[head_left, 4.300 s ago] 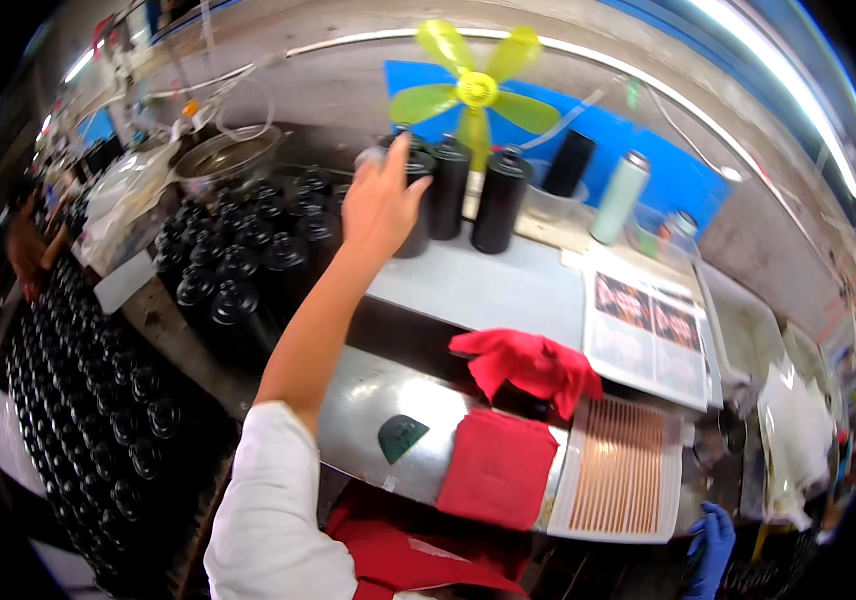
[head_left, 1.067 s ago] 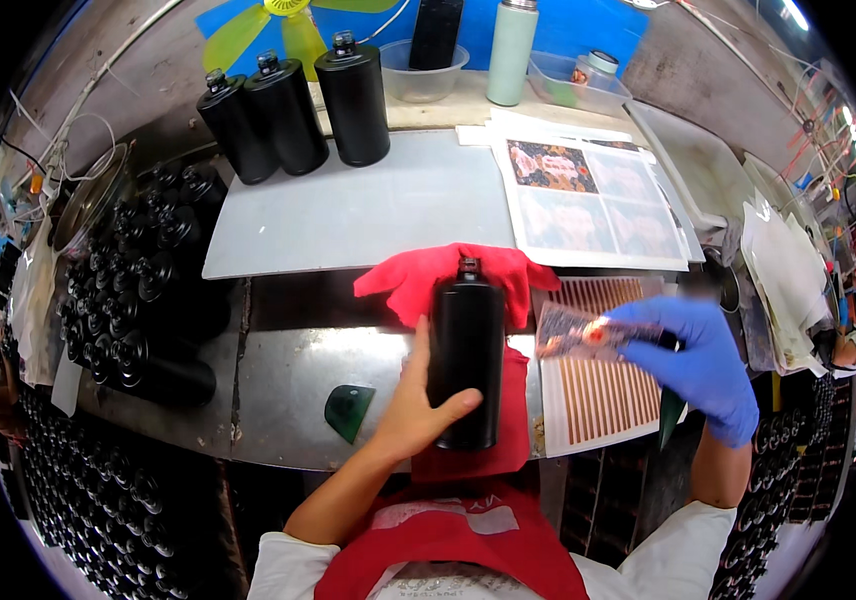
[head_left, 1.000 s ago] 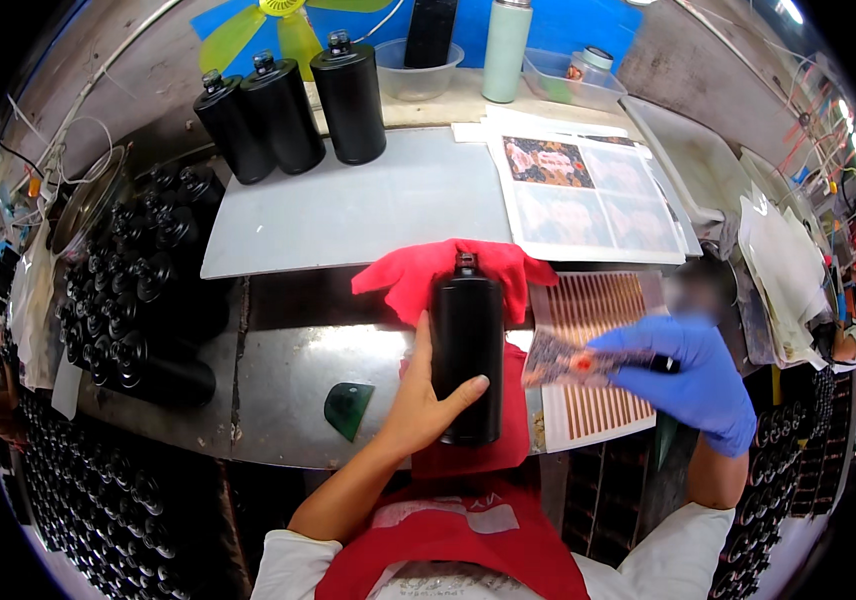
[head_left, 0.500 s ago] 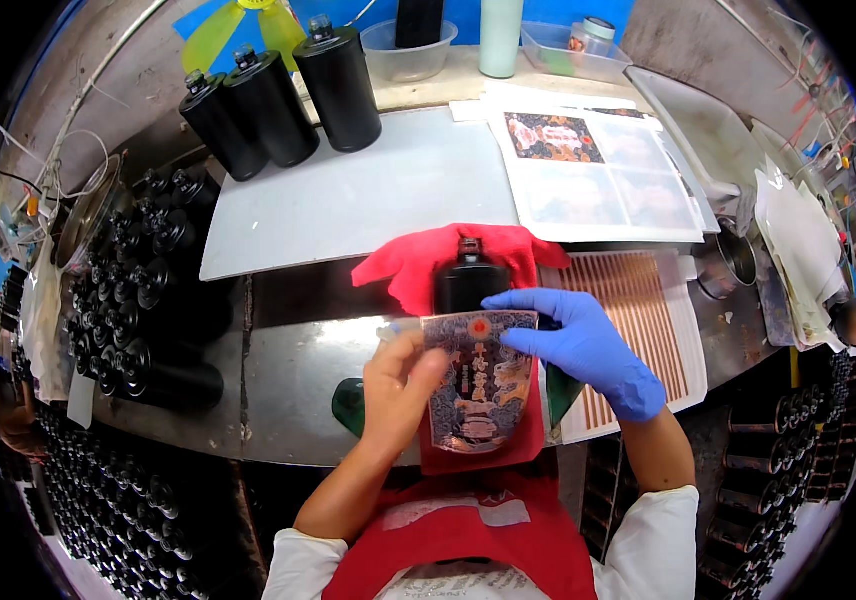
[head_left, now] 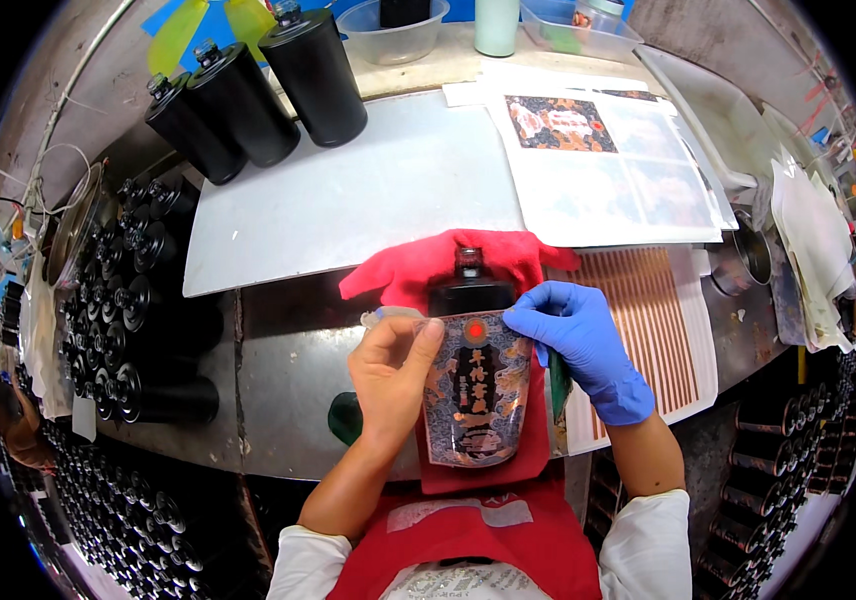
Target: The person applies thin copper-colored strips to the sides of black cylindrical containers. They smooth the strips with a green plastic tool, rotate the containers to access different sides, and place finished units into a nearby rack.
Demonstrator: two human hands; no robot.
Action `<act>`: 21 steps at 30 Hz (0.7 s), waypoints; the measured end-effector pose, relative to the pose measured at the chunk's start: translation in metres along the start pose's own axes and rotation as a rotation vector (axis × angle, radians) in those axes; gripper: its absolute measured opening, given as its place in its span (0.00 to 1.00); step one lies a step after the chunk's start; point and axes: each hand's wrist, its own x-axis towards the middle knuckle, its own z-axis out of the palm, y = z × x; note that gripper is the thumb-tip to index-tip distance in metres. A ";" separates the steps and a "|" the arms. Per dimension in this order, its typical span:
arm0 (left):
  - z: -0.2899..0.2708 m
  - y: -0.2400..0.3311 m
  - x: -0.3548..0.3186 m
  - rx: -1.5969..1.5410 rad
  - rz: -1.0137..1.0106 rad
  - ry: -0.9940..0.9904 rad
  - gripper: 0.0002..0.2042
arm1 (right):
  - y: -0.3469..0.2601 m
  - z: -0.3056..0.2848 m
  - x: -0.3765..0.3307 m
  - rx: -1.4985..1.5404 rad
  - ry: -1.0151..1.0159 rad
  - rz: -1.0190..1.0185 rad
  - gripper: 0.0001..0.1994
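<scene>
Your bare left hand and blue-gloved right hand pinch the upper corners of a patterned label over a black bottle lying on red cloth, with three more bottles standing beyond on a grey board.

Along the back ledge, a clear bowl holding a dark object stands to the right of a fan's yellow-green blades. A pale green flask stands between that bowl and a clear tub with a lidded jar inside. Farther right sits a white basin, a metal cup near its front end.
</scene>
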 end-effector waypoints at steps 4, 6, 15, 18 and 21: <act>0.001 -0.001 0.004 -0.023 -0.013 0.025 0.05 | -0.004 0.002 0.004 0.029 0.002 0.034 0.08; 0.001 -0.002 0.006 -0.031 -0.010 0.028 0.05 | -0.002 0.002 0.007 0.034 0.013 0.029 0.08; -0.003 -0.011 0.013 -0.123 -0.069 0.052 0.07 | 0.004 0.001 0.008 0.062 0.047 0.007 0.07; -0.013 -0.018 0.003 -0.036 -0.031 0.029 0.13 | 0.008 0.001 0.003 0.147 0.091 0.018 0.08; -0.015 -0.011 -0.018 0.070 0.133 -0.154 0.20 | 0.026 -0.003 -0.008 0.211 0.048 0.063 0.08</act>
